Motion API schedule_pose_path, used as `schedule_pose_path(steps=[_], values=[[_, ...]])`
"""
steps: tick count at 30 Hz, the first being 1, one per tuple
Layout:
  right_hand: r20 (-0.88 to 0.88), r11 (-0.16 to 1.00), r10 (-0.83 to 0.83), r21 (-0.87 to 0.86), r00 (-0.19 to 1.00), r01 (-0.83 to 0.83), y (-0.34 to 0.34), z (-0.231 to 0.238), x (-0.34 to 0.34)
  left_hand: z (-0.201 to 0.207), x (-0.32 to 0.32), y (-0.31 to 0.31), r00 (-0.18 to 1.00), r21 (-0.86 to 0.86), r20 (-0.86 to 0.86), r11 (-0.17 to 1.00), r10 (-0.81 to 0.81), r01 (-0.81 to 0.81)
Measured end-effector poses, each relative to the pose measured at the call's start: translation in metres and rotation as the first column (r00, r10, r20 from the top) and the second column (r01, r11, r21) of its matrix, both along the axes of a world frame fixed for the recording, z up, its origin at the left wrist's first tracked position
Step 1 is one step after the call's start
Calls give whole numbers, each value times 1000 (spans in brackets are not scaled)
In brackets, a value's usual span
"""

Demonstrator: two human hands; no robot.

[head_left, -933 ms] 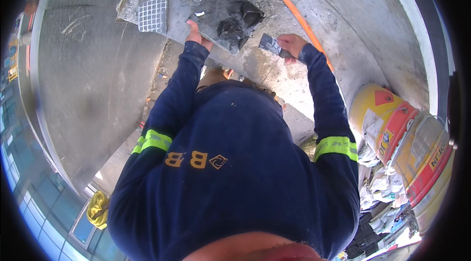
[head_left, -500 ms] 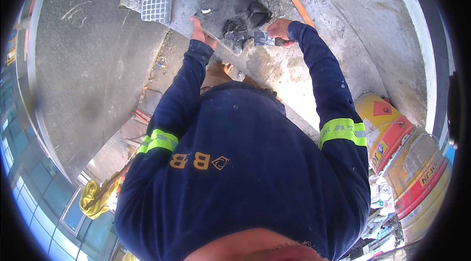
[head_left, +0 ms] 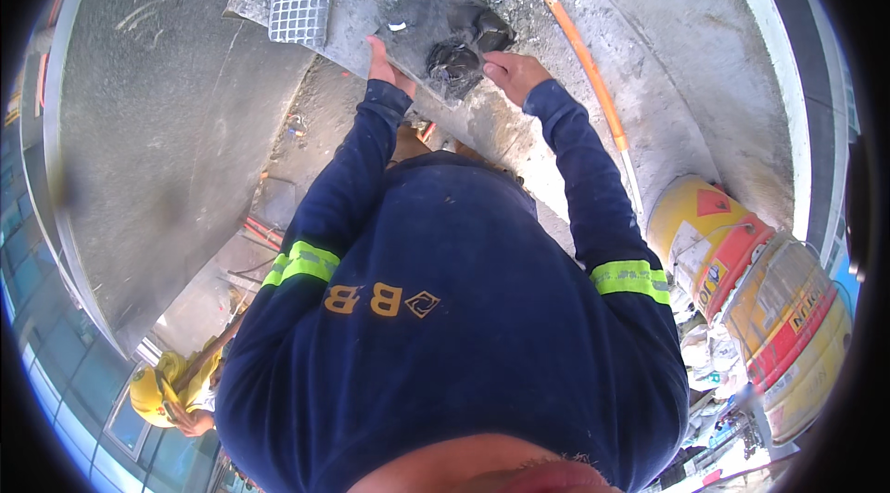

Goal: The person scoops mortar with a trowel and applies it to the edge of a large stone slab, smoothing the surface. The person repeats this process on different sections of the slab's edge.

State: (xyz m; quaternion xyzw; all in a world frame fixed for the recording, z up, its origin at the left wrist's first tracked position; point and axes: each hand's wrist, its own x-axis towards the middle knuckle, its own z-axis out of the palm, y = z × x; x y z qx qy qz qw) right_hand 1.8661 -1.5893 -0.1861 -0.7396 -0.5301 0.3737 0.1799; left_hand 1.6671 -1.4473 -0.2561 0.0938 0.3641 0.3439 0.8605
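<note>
We see the grey board (head_left: 422,25) lying flat at twelve o'clock: stiff, gritty, probably heavy, best held at its near edge. Our left hand (head_left: 382,66) grips that edge. Dark wet mortar (head_left: 464,48) sits on it, soft. Our right hand (head_left: 513,74) is curled closed beside it

Orange-handled tool (head_left: 586,62), white mesh square (head_left: 301,4), yellow-red buckets (head_left: 709,238), yellow helmet (head_left: 153,391) below.
</note>
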Motion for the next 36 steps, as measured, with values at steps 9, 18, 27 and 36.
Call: schedule_pose_path(steps=[9,18,27,36], values=[[375,971,-80,-178,924,156,-2,11,-73,-12,-4,-9,992,-108,89,991,87,-77],[384,953,58,-297,921,64,0,-19,-82,-42,-12,-12,989,-176,115,982,92,-71],[402,886,263,-461,877,-54,31,0,-83,-45,-15,-8,989,-165,111,983,98,-79],[425,948,139,-318,895,3,49,9,-92,-32,-15,-8,992,-184,65,978,113,-99]])
